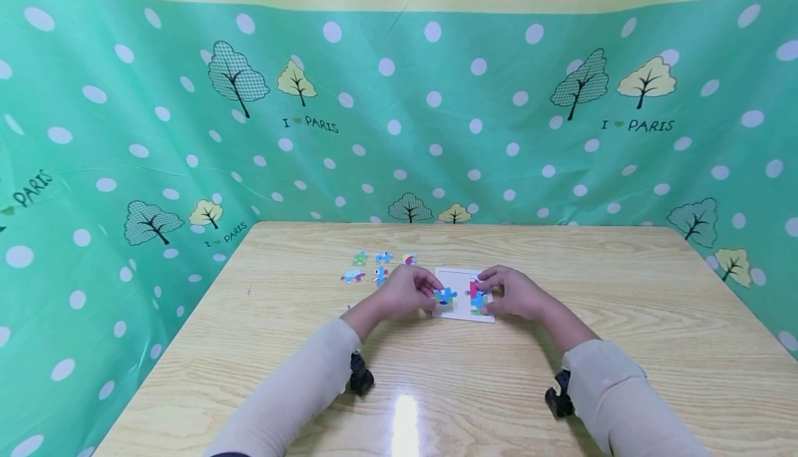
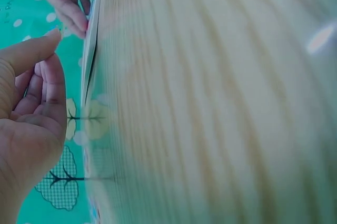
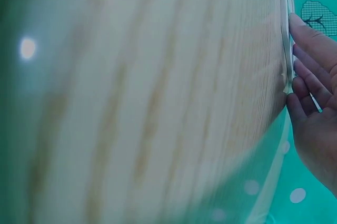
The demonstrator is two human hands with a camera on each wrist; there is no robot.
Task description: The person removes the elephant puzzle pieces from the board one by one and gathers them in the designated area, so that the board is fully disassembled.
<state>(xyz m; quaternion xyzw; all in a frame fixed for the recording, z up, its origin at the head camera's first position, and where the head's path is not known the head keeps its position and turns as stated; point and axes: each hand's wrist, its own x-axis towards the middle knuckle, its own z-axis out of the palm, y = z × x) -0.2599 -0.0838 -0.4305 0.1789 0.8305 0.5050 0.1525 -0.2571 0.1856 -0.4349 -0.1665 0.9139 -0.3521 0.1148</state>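
Note:
Over the left part of a white puzzle board, my left hand pinches a blue and green puzzle piece between thumb and fingers. In the left wrist view the thumb and index fingertip of that hand meet, with the piece barely visible there. Joined pieces in pink, blue and green lie along the board's right side. My right hand rests its fingertips on them and the board's right edge. In the right wrist view its fingers are fairly straight and hide part of the edge.
Several loose puzzle pieces lie left of the board, among them a green one, a blue and white one and a white, blue and red one. A patterned green curtain hangs behind the wooden table.

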